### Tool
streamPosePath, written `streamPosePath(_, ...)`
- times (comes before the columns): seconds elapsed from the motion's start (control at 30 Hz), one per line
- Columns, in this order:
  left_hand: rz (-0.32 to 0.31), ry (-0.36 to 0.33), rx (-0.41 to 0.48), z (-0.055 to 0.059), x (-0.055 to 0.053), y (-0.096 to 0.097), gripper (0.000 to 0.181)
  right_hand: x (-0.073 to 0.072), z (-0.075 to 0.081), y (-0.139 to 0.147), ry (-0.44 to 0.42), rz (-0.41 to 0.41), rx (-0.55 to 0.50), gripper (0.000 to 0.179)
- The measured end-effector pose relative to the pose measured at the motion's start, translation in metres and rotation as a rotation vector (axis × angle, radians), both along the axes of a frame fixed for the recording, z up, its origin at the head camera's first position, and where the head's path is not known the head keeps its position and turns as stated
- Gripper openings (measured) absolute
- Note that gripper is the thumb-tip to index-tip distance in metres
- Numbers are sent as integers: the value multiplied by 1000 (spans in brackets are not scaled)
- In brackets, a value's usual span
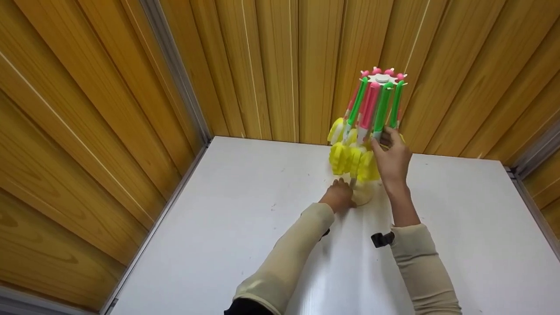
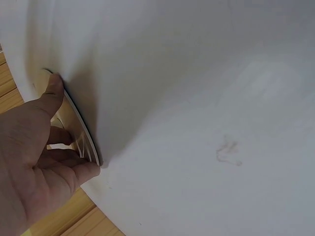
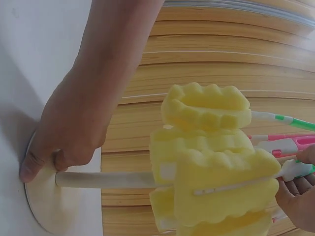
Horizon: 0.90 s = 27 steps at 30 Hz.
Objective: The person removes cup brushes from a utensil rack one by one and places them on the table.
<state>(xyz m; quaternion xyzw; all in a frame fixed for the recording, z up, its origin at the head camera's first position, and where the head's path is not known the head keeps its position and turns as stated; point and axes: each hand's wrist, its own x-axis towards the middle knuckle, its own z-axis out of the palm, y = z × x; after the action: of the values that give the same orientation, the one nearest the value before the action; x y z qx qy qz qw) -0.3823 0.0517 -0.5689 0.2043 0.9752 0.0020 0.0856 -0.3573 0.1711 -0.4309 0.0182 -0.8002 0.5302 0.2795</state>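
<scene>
A stand with a pale round base [image 1: 362, 197] and a star-shaped white top [image 1: 382, 79] carries several cup brushes. Their yellow sponge heads [image 1: 340, 158] hang downward, and their handles are pink or green. At the foot, my left hand [image 1: 339, 196] grips the base, thumb and fingers on its rim [image 2: 81, 118] in the left wrist view. Higher up, my right hand [image 1: 393, 159] pinches a green-handled cup brush [image 1: 383, 107] near the lower end of its handle. The right wrist view shows the pole [image 3: 108, 179] between base and sponges; the right fingertips are partly hidden there.
The stand is on a white tabletop [image 1: 245, 210], near its far edge. Wood-panelled walls [image 1: 271, 70] rise behind and at the sides, with grey metal strips [image 1: 175, 65] at the corners. Faint marks [image 2: 229, 151] dot the tabletop.
</scene>
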Motion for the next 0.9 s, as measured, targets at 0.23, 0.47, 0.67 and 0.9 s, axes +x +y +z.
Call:
streamPosePath(0.23,-16,-16,-38,-3,0,0,74,3,-6,2,16,-10,-35,40)
streamPosePath(0.47,0,-17,-14,1,-4,1,81,-1,-7,6,14,14,-74,41)
streamPosePath(0.67,-5,-18,-15,-1,-5,2,76,4,-8,8,-24,17,-152,41)
streamPosePath(0.9,-6,-21,-24,-3,-8,1,82,7,-13,11,-11,31,-215,39)
